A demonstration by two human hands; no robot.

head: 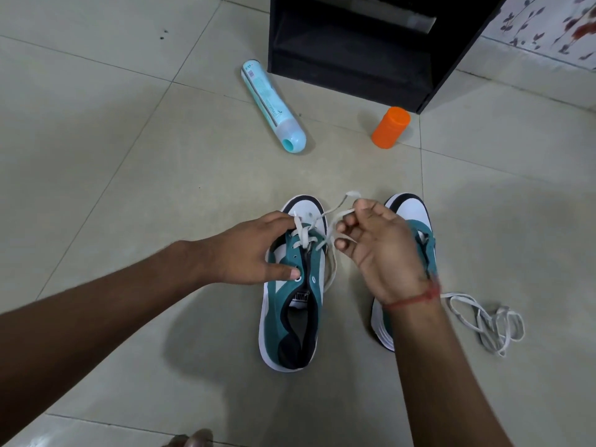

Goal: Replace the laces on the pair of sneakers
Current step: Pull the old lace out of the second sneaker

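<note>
On the floor, left hand [245, 250] grips the left sneaker [295, 285]; right hand [377, 243] pinches its lace [338, 217]. Advise keeping lace flat, feeding each eyelet evenly.

A pale tiled floor [129, 156] carries two teal sneakers [293, 304] at centre. A loose lace [483, 321] lies at four o'clock; a spray can [274, 104], orange bottle [391, 127] and black cabinet [364, 50] toward twelve

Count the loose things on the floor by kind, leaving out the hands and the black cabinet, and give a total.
Sneakers: 2, the left sneaker and the right sneaker
Laces: 2, the lace being threaded and the loose lace
Spray cans: 1, the pale blue spray can
Orange containers: 1, the orange container
Total: 6
</note>
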